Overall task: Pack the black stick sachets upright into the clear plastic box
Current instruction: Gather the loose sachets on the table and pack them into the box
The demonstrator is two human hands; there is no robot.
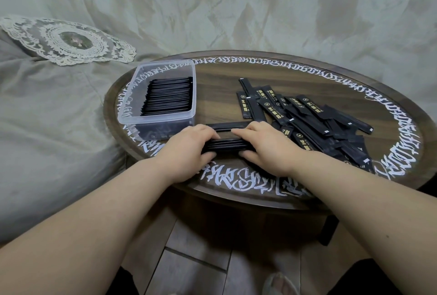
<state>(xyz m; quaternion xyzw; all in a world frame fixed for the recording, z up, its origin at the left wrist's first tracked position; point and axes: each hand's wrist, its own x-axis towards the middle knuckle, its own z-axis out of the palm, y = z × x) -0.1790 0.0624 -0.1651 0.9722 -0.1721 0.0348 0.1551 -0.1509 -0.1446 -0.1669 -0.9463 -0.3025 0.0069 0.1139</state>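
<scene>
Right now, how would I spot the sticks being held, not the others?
On the round wooden table, look at its near edge, between the clear plastic box and the loose pile. The held bundle is squeezed between left hand and right hand, stacked neatly, not scattered.

Black sachets [305, 114] (gold print) lie on a dark wood table [307, 77] ringed with white script.

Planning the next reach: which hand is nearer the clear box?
Left. The left hand lies just below the box's near wall; the right hand is further right, beside the loose sachets.
</scene>
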